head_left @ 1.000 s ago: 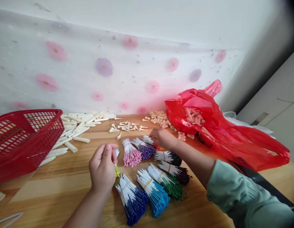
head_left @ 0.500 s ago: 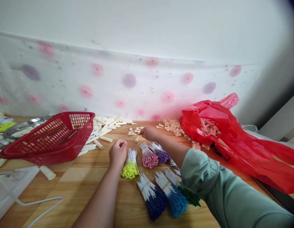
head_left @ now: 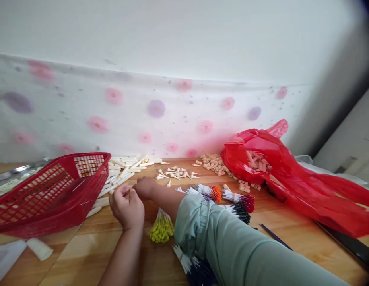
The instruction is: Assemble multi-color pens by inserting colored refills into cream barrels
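My left hand [head_left: 127, 206] is held just above the table, fingers curled in a pinch. My right hand [head_left: 144, 187] meets it from the right, its fingers bent against the left fingertips. Whatever lies between them is hidden or too small to name. Below my right wrist stands a bundle of thin white sticks with yellow ends [head_left: 161, 229]. Beyond it lie small cream cone-headed pegs [head_left: 178, 172], one apart. My right forearm partly covers a dark blue-ended bundle [head_left: 198, 270]; bundles with orange ends [head_left: 214, 193], dark red ends [head_left: 247, 201] and black ends [head_left: 241, 213] lie past it.
A red plastic basket [head_left: 53, 194] stands at left, beside a pile of cream rods [head_left: 121, 174]. At right, a red plastic bag [head_left: 294, 178] holds peach-coloured pieces; more peach pieces [head_left: 213, 163] lie beside it. A dark thin stick [head_left: 275, 237] lies at right.
My right hand has moved left from the cream pegs to my left hand, and the fingers now meet. The view has turned slightly to the right.
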Tool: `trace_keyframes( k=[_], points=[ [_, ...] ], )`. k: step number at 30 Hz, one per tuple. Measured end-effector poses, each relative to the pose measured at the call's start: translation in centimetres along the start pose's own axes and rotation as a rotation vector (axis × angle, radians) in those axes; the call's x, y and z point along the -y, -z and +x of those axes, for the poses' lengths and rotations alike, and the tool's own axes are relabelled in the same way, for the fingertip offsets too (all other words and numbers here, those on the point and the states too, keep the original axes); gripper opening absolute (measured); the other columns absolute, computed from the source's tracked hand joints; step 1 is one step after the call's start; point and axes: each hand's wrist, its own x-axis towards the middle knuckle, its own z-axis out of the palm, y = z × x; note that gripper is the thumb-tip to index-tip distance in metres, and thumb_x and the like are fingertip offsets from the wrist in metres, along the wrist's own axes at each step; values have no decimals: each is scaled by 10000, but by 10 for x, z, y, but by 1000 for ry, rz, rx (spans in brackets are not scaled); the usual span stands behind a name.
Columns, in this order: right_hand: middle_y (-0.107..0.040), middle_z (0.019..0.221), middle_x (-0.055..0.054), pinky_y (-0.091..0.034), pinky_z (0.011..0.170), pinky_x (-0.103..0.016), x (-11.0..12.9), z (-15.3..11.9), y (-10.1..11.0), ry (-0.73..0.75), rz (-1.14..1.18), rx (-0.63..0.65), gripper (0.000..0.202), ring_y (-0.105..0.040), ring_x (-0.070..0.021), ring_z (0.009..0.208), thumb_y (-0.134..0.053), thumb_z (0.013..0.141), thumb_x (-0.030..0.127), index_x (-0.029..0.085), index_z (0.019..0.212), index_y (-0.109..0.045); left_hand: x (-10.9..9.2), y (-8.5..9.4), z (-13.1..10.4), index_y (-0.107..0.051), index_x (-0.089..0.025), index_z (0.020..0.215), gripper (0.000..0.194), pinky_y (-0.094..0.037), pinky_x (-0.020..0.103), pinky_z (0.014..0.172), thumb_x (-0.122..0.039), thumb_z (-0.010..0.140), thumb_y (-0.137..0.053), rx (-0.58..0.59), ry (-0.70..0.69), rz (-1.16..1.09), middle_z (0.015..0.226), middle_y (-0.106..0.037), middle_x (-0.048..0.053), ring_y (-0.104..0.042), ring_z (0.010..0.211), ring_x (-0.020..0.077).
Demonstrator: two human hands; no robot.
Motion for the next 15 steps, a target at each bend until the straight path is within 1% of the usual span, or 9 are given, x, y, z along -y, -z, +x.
trace_keyframes(
  k=[2,3,5,7,8,10,11,12,15],
  points=[
    [-612,1100,-69,-528,814,-389,-3,-22,15,-80,-2,5,243,-613,-196,959,-571,901,283,141,1098,-583,-9,3,0,-547,-157,1184,420,-323,506,1019,-242,773,-542,104,-119,68,1168,-597,153,-487,1171,345],
    [-626,1064,-60,-527,812,-366,-5,-36,25,-93,11,2,208,-616,-182,944,-572,900,254,136,1070,-590,-14,3,-1,-496,-153,1261,469,-321,526,1007,-254,803,-513,190,-212,170,1192,-594,171,-489,1176,359],
    [-654,998,-24,-518,805,-277,-11,-70,44,-100,51,4,136,-619,-135,911,-547,909,183,146,1029,-598,-22,2,-7,-430,-149,1322,481,-414,480,907,-306,867,-438,436,-333,256,1122,-645,171,-583,1058,339],
    [-667,983,16,-509,779,-195,-24,-109,62,-133,87,19,166,-624,-83,872,-526,927,171,179,1084,-579,-29,-1,-16,-462,-165,1277,426,-476,390,783,-350,907,-360,680,-402,242,1071,-678,143,-641,944,292],
    [-667,994,30,-513,772,-192,-35,-130,71,-170,90,26,220,-628,-78,864,-557,915,187,205,1135,-559,-31,-3,-21,-493,-176,1234,402,-482,358,750,-360,915,-333,760,-423,220,1082,-679,130,-648,932,274],
    [-639,1085,-13,-540,772,-271,-65,-170,87,-284,66,29,334,-634,-122,894,-572,911,258,208,1234,-503,-36,-6,-30,-541,-185,1156,382,-479,334,747,-367,919,-302,823,-452,211,1101,-675,115,-644,952,259],
    [-615,1120,-67,-551,766,-347,-82,-188,94,-363,36,30,314,-635,-170,909,-552,919,280,159,1208,-526,-38,-7,-33,-553,-185,1134,384,-478,328,751,-376,918,-299,832,-454,213,1085,-681,108,-645,949,255],
    [-595,1153,-81,-543,795,-384,-100,-205,100,-457,-9,28,300,-622,-190,949,-543,921,298,154,1184,-543,-40,-7,-36,-559,-184,1121,389,-478,321,753,-391,917,-301,839,-448,209,1064,-688,102,-648,940,250],
    [-577,1187,-86,-524,837,-411,-145,-244,108,-713,-169,83,301,-602,-206,998,-545,917,312,162,1179,-548,-45,-3,-39,-579,-191,1086,396,-479,304,755,-436,907,-325,862,-438,186,1056,-699,87,-654,951,242]
  ],
)
